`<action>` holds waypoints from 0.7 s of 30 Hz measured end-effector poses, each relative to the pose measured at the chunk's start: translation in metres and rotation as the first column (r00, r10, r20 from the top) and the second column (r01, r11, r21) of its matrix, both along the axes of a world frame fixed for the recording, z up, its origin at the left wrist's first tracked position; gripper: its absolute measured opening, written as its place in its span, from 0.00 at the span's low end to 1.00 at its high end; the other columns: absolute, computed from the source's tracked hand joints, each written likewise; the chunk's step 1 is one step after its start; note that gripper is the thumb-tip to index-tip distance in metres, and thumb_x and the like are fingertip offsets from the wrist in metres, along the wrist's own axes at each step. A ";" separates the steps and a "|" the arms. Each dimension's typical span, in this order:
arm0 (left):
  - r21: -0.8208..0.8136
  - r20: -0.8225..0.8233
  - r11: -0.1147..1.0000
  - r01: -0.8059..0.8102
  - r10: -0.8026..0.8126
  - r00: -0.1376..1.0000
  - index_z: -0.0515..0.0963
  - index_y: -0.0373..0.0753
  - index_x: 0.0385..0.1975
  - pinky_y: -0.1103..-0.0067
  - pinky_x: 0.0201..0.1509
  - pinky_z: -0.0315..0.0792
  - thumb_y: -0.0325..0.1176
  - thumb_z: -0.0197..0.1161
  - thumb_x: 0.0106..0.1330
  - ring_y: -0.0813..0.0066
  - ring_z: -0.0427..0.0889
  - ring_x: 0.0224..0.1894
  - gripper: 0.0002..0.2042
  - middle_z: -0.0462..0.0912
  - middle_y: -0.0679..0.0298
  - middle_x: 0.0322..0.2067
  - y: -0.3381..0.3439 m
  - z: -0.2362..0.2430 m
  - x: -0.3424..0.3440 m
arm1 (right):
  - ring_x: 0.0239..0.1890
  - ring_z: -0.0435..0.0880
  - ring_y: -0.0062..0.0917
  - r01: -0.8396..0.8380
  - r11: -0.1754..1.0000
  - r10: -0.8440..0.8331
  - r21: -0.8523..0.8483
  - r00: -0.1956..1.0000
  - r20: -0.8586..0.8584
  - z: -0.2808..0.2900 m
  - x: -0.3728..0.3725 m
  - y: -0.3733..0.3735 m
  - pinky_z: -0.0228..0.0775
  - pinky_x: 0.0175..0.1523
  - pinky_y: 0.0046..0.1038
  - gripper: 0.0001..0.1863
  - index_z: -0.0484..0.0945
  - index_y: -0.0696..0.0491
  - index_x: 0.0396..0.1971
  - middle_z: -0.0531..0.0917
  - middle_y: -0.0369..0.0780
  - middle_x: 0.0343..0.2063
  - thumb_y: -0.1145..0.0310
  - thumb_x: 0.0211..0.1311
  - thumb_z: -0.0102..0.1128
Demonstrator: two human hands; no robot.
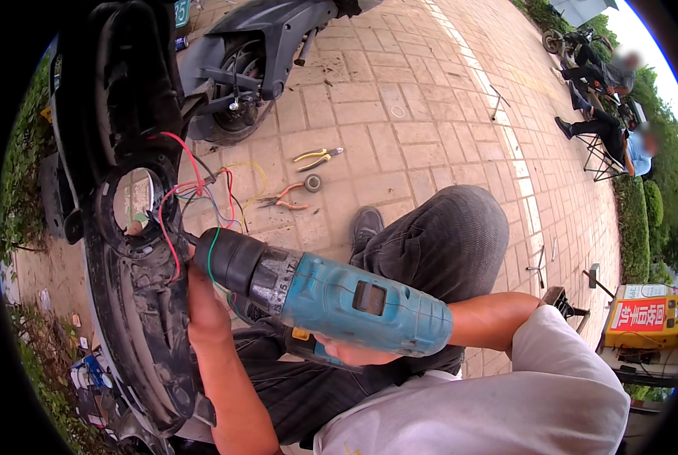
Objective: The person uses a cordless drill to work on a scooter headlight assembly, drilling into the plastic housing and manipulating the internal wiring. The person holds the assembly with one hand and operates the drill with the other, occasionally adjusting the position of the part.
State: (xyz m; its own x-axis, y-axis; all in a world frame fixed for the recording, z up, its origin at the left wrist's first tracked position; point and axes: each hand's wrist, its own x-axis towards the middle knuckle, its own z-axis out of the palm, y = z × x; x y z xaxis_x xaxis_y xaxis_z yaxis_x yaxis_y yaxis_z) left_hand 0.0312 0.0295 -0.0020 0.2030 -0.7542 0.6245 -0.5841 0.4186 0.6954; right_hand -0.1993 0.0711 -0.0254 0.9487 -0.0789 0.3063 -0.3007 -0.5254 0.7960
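**Line up square, then squeeze gently**

From my head view, the black panel (138, 326) stands at the left, with the drill (369, 303) aimed at it just below the ring (102, 203). My right hand (358, 353) is wrapped round the drill's grip; my left hand (206, 307) is at the panel's edge, below the chuck (229, 252). Its fingertips are hidden, so I can't tell how firmly it clamps.

The bit (189, 237) meets the panel or nearly so; contact is unclear. I'd hold its axis true, brace the panel and start slowly, so it doesn't skate. The green wire (211, 262) crosses the chuck and the red wire (173, 254) hangs near the bit; I'd tuck both aside, and my left fingers too, before any spin.
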 end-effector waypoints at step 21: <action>0.025 -0.105 0.999 -0.046 0.048 0.993 0.74 0.28 0.38 0.77 0.48 0.68 0.26 0.50 0.61 0.70 0.76 0.40 0.10 0.77 0.57 0.39 0.000 -0.007 0.009 | 0.45 0.75 0.27 0.029 0.986 -0.032 -0.162 0.999 -0.015 -0.013 -0.002 0.004 0.70 0.50 0.32 0.21 0.72 0.55 0.43 0.76 0.39 0.41 0.63 0.47 0.52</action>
